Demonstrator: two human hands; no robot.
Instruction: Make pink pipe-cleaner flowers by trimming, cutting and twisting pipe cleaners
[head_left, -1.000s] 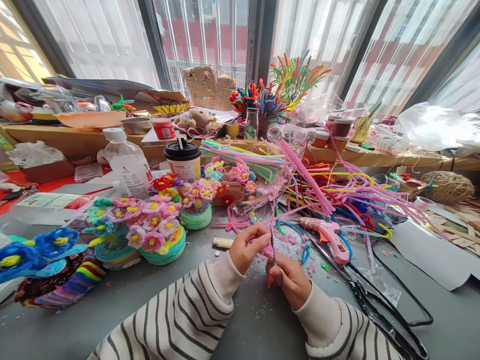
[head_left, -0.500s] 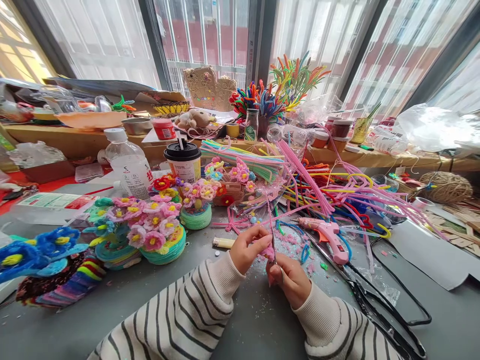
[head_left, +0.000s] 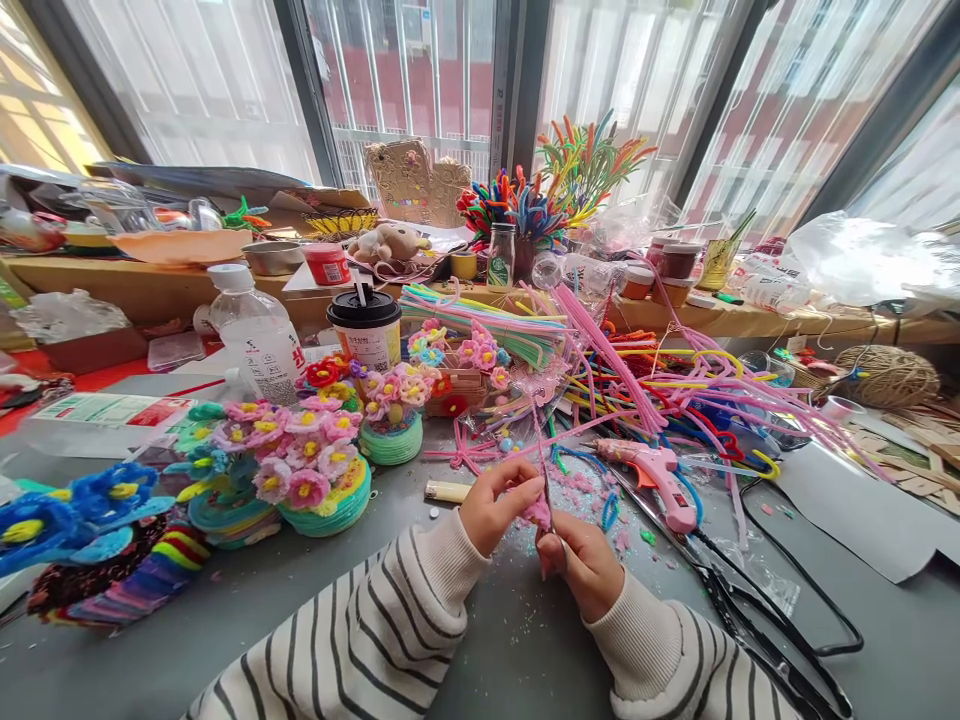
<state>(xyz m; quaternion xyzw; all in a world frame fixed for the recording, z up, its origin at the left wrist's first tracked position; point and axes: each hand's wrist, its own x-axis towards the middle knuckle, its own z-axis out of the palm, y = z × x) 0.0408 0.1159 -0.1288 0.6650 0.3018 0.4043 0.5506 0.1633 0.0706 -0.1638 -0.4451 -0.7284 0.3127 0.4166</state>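
My left hand (head_left: 495, 505) pinches a small fuzzy pink piece (head_left: 537, 508) above the grey table. In my right hand (head_left: 583, 562) are scissors (head_left: 548, 492), their blades pointing up beside the pink piece; the fingers are wrapped round the handles. A thin pink strand rises from between the hands. Pink fluff and tiny clippings (head_left: 577, 490) lie scattered on the table just beyond. A pink glue gun (head_left: 660, 480) rests to the right of the hands.
Pots of fuzzy flowers (head_left: 324, 500) stand at the left, with a bottle (head_left: 255, 335) and a lidded cup (head_left: 366, 325) behind. Pink fuzzy stems (head_left: 615, 360) heap up at centre right. A black cable (head_left: 802, 610) curls at the right, near white paper (head_left: 862, 510).
The camera view has shifted slightly. Both hands keep almost the same place and hold, with the pink piece turned a little between them.
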